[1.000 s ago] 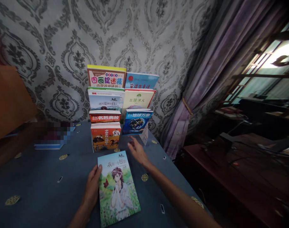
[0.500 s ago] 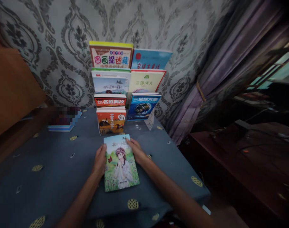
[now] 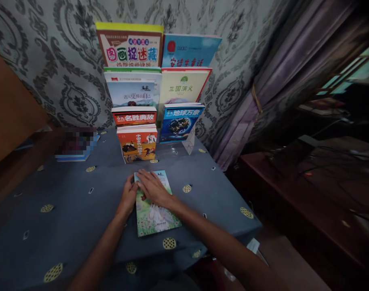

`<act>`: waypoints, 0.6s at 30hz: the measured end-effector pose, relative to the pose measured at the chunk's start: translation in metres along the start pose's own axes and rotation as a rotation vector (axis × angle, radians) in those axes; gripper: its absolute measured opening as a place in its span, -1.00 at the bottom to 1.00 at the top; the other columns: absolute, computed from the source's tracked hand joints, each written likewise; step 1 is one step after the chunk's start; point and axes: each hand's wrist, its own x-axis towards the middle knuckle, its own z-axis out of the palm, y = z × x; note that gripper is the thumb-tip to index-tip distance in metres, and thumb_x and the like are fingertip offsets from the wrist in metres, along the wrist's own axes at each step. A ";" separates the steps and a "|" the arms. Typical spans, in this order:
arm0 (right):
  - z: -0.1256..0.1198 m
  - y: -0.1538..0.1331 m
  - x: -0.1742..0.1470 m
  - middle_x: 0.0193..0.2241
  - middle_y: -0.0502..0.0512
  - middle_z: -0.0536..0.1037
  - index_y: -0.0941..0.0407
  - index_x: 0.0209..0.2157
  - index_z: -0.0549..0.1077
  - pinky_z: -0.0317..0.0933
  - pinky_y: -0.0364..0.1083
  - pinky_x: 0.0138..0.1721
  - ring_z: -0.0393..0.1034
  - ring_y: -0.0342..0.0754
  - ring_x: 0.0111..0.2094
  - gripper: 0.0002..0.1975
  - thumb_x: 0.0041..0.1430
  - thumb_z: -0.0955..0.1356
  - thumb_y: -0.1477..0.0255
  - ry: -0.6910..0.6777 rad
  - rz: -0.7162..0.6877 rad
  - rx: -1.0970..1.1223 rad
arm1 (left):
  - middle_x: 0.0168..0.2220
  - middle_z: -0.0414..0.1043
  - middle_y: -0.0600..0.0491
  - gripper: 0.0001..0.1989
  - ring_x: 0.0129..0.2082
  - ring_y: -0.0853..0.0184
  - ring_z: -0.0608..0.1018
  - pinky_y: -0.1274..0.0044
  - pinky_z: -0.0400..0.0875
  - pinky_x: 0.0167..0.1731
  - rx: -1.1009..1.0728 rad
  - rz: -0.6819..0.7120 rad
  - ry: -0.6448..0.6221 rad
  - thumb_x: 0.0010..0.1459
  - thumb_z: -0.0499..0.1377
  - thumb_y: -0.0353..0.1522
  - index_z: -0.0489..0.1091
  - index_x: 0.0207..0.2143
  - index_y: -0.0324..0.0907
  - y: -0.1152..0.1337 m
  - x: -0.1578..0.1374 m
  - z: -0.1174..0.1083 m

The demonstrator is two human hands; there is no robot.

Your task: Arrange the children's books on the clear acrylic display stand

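Note:
A paperback book (image 3: 160, 220) with a green meadow and a figure in white on its cover lies just above or on the blue tablecloth, in front of the display stand. My left hand (image 3: 129, 196) is closed on its upper left edge, and the fingers under the book are hidden. Across the upper cover lies my right hand (image 3: 153, 188), palm down with fingers stretched out toward the left edge, hiding most of the title and the figure's head.
Behind, a clear stand (image 3: 189, 141) bears several upright books, among them an orange one (image 3: 138, 144) and a blue one with a globe (image 3: 181, 124). Blue-edged books (image 3: 72, 157) lie at the left. A purple curtain (image 3: 243, 117) hangs at right, beside a dark red table (image 3: 269, 178).
My right hand has left the book's upper right edge and moved left onto the cover, laid flat. My left hand stays at the left edge. The camera view has shifted nearer the stand.

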 end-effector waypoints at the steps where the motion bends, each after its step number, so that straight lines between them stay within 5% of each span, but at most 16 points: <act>1: -0.003 0.004 -0.002 0.29 0.36 0.32 0.22 0.28 0.26 -0.09 0.18 0.37 0.10 0.08 0.36 -0.52 0.43 0.15 0.35 0.005 0.071 -0.021 | -0.21 0.58 -0.01 -0.46 -0.18 0.20 0.62 0.48 0.49 -0.24 -0.010 -0.033 -0.024 -0.07 0.32 -0.22 0.35 -0.01 -0.15 0.001 -0.001 0.000; 5: -0.020 0.029 -0.026 0.24 0.39 0.37 0.21 0.27 0.28 -0.05 0.22 0.34 0.19 0.16 0.30 -0.49 0.38 0.22 0.30 0.087 0.258 0.062 | -0.43 0.55 0.09 -0.34 -0.43 0.24 0.61 0.51 0.47 -0.43 -0.058 -0.109 -0.047 -0.19 0.38 -0.15 0.34 -0.03 -0.19 0.009 -0.010 0.005; 9: -0.030 0.040 -0.055 0.24 0.31 0.39 0.13 0.27 0.28 0.05 0.22 0.30 0.23 0.21 0.28 -0.36 0.23 0.36 0.15 0.293 0.382 0.470 | -0.45 0.54 0.10 -0.36 -0.44 0.25 0.60 0.54 0.44 -0.46 -0.117 -0.129 -0.048 -0.24 0.42 -0.08 0.38 -0.13 -0.20 0.021 -0.021 0.013; 15: -0.073 0.019 -0.052 -0.02 0.23 0.59 0.10 0.24 0.28 0.36 0.16 0.05 0.51 0.23 0.00 -0.10 -0.06 0.53 0.01 0.397 0.610 1.241 | -0.22 0.58 0.01 -0.48 -0.27 0.22 0.60 0.54 0.45 -0.34 0.013 0.129 -0.191 0.04 0.31 -0.02 0.41 -0.06 -0.16 0.060 -0.047 0.030; 18: -0.101 0.002 -0.048 0.05 0.24 0.56 0.07 0.25 0.25 0.38 0.12 0.03 0.50 0.20 0.01 -0.04 -0.15 0.58 0.08 0.494 0.535 1.284 | -0.15 0.56 0.00 -0.53 -0.21 0.22 0.57 0.53 0.45 -0.27 0.067 0.269 -0.166 0.11 0.25 -0.01 0.41 -0.05 -0.12 0.073 -0.059 0.035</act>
